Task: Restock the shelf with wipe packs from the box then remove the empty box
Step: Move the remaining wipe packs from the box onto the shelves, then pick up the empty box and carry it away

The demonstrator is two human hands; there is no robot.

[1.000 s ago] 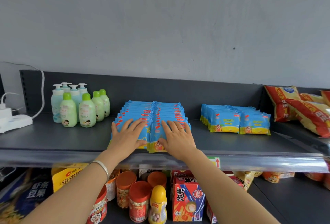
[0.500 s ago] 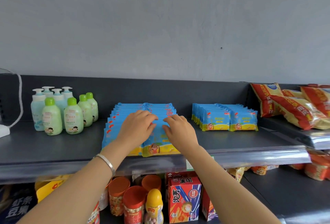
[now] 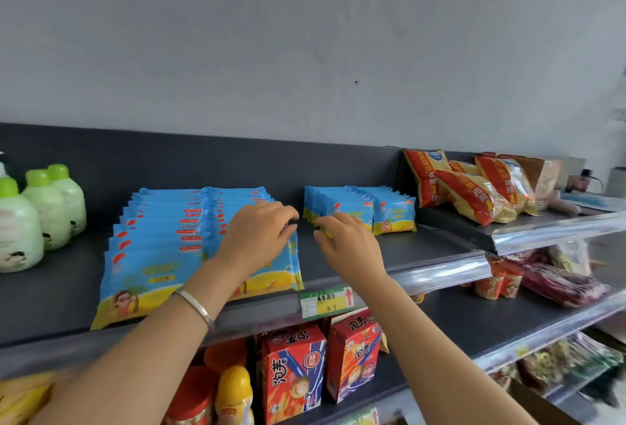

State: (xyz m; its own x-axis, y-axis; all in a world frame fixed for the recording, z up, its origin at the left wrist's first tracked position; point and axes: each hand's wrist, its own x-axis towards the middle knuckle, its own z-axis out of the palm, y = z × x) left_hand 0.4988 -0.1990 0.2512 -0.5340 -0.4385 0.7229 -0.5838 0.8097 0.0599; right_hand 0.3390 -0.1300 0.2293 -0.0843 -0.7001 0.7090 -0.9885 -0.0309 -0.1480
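the step in hand is, i judge, the squaring of the stocked rows. the left hand [image 3: 257, 238] lies on the wipe packs [image 3: 162, 241], which are under its palm and to its left. its fingers curl over their right edge, perhaps pulling it straight. the right hand [image 3: 350, 248] hovers just right of it above the bare shelf [image 3: 423, 248], fingers loosely bent, holding nothing. beyond it stand the smaller wipe packs [image 3: 394, 214]. no box is in view, so the next move calls for finding it.
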